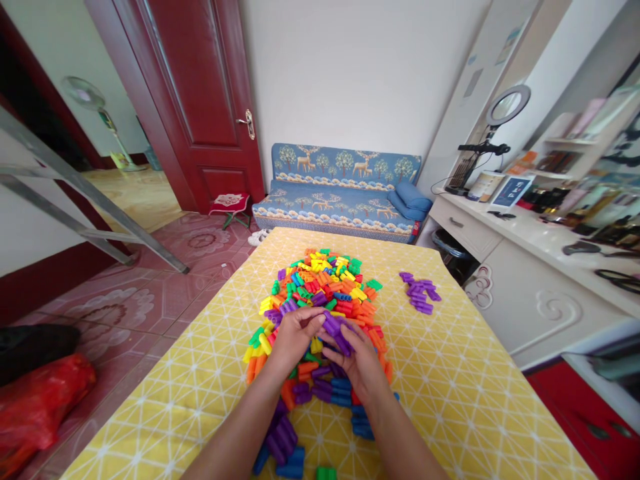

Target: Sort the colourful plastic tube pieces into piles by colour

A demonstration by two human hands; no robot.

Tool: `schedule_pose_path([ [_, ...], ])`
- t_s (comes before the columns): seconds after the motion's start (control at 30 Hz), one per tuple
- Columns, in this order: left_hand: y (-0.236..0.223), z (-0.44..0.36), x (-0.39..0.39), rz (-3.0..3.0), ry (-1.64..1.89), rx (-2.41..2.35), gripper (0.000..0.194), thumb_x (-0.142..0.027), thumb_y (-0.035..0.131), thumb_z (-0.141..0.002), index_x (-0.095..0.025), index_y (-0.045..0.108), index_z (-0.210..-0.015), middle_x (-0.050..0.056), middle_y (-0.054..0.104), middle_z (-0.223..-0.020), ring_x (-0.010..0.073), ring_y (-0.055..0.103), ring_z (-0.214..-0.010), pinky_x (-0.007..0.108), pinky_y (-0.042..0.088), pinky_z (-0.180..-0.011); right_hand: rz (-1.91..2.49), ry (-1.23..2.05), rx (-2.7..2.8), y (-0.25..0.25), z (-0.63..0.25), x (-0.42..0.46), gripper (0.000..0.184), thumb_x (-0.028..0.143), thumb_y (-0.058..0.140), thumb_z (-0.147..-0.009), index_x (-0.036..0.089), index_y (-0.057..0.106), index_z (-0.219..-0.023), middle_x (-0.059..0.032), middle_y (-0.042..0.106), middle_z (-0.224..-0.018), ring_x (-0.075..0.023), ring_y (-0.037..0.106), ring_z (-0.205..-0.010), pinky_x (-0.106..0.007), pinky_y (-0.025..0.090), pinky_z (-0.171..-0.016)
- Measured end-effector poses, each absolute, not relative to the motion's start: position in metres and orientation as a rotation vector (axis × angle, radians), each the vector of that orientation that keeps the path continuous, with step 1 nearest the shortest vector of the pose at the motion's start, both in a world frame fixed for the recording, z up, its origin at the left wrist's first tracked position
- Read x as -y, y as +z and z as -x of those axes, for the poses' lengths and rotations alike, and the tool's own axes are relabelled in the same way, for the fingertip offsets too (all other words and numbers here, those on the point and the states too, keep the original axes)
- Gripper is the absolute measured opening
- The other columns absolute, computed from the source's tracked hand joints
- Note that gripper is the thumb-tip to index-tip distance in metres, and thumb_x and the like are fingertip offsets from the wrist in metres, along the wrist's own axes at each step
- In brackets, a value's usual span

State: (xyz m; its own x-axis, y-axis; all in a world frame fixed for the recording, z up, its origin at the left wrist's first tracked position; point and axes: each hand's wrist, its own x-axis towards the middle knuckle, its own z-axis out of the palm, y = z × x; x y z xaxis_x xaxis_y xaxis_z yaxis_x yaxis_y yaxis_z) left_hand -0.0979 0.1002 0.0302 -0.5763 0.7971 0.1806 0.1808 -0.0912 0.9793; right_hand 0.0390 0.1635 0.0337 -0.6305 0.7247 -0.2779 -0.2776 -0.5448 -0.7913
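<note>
Purple blocks [331,325] up over the mixed pile [350,308], my L hand [299,332] pinching one end, R hand [361,359] curled round the other; more purple pcs [416,291] nr R edge of table [460,380].

Two hands [297,331]; tube blocks [357,308], too many to count; one sofa [333,200] at twelve o'clock; one door [203,80] at eleven; one pedestal fan [86,95] at ten; one ring light [525,98] at two.
</note>
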Motion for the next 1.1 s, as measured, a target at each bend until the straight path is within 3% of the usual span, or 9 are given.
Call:
schedule_pose_path([
  [0.13, 0.031, 0.098, -0.104, -1.166, 1.684, -1.699, 0.023, -0.034, 0.063, -0.082, -0.018, 0.076, -0.093, 0.006, 0.070, -0.085, 0.0193, 0.065, -0.079, 0.033, 0.052, -0.077, 0.733, 2.305, 0.918, 0.040, -0.037, -0.162, 0.044, 0.044, 0.072, -0.075, 0.021, 0.059, -0.111, -0.0064, 0.071, -0.105, -0.0226, 0.070, -0.094, -0.032, 0.060, -0.068],
  [0.3, 0.038, 0.092, -0.106, -1.456, 1.544, -1.806, 0.020, -0.026, 0.062, -0.084, -0.023, 0.076, -0.097, 0.006, 0.064, -0.090, 0.0180, 0.062, -0.086, 0.031, 0.050, -0.079, 0.755, 2.236, 0.957, 0.039, -0.040, -0.163, 0.048, 0.037, 0.081, -0.067, 0.023, 0.061, -0.109, -0.0025, 0.071, -0.098, -0.0180, 0.070, -0.085, -0.030, 0.060, -0.070],
  [0.47, 0.046, 0.081, -0.111, -1.664, 1.450, -1.803, 0.029, -0.023, 0.058, -0.087, -0.027, 0.070, -0.113, 0.006, 0.064, -0.099, 0.0180, 0.061, -0.093, 0.032, 0.050, -0.084, 0.781, 2.120, 1.042, 0.045, -0.050, -0.174, 0.053, 0.040, 0.080, -0.067, 0.023, 0.061, -0.114, -0.0007, 0.069, -0.085, -0.0120, 0.065, -0.067, -0.024, 0.058, -0.058],
  [0.6, 0.041, 0.088, -0.110, -1.592, 1.498, -1.842, 0.032, -0.023, 0.059, -0.085, -0.025, 0.067, -0.116, 0.008, 0.063, -0.112, 0.0195, 0.062, -0.096, 0.031, 0.052, -0.078, 0.859, 1.728, 1.103, 0.040, -0.077, -0.231, 0.055, 0.043, 0.078, -0.066, 0.023, 0.061, -0.114, -0.0026, 0.068, -0.092, -0.0131, 0.064, -0.071, -0.025, 0.056, -0.060],
  [0.77, 0.028, 0.111, -0.102, -1.476, 1.609, -2.061, 0.023, -0.026, 0.056, -0.087, -0.021, 0.072, -0.102, 0.007, 0.068, -0.104, 0.0211, 0.063, -0.099, 0.037, 0.050, -0.089, 1.363, 0.637, 1.300, -0.001, -0.138, -0.346, 0.056, 0.049, 0.056, -0.075, 0.017, 0.054, -0.121, -0.0059, 0.065, -0.097, -0.0178, 0.063, -0.079, -0.035, 0.054, -0.074],
  [0.93, 0.024, 0.122, -0.099, -1.459, 1.622, -2.123, 0.023, -0.025, 0.054, -0.087, -0.021, 0.072, -0.100, 0.006, 0.069, -0.103, 0.0202, 0.064, -0.097, 0.035, 0.051, -0.088, 1.544, 0.438, 1.446, -0.022, -0.164, -0.406, 0.054, 0.044, 0.047, -0.077, 0.009, 0.056, -0.116, -0.0166, 0.062, -0.102, -0.0307, 0.058, -0.098, -0.048, 0.043, -0.092],
  [1.1, 0.023, 0.126, -0.101, -1.448, 1.557, -2.214, 0.025, -0.023, 0.054, -0.086, -0.020, 0.071, -0.104, 0.007, 0.069, -0.103, 0.0205, 0.064, -0.098, 0.036, 0.051, -0.089, 1.635, 0.380, 1.699, -0.025, -0.139, -0.421, 0.069, 0.055, 0.047, -0.077, 0.006, 0.050, -0.126, -0.0246, 0.057, -0.119, -0.0370, 0.050, -0.116, -0.050, 0.033, -0.101],
])
